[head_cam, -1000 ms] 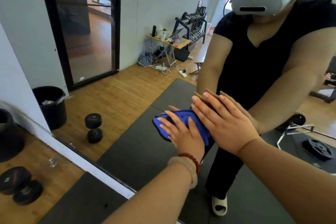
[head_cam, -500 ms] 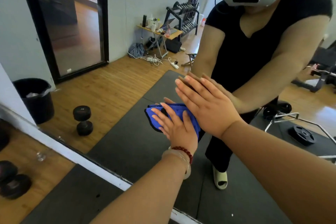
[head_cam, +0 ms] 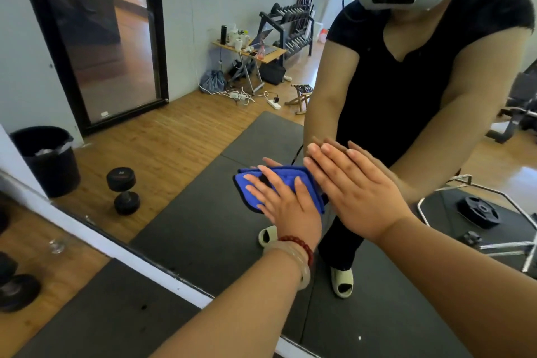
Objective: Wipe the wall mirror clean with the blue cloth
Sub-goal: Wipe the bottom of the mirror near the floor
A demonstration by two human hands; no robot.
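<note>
Wiping step in hand: the left hand [head_cam: 290,206], fingers spread flat, presses the folded blue cloth [head_cam: 287,177] against the wall mirror [head_cam: 189,183]. The right hand [head_cam: 356,195] lies flat alongside, fingers together. Next move likely requires sweeping with even pressure.

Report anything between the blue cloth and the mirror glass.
Nothing visible does. The left hand presses the blue cloth flat against the mirror; the right hand lies flat on the glass beside it.
</note>
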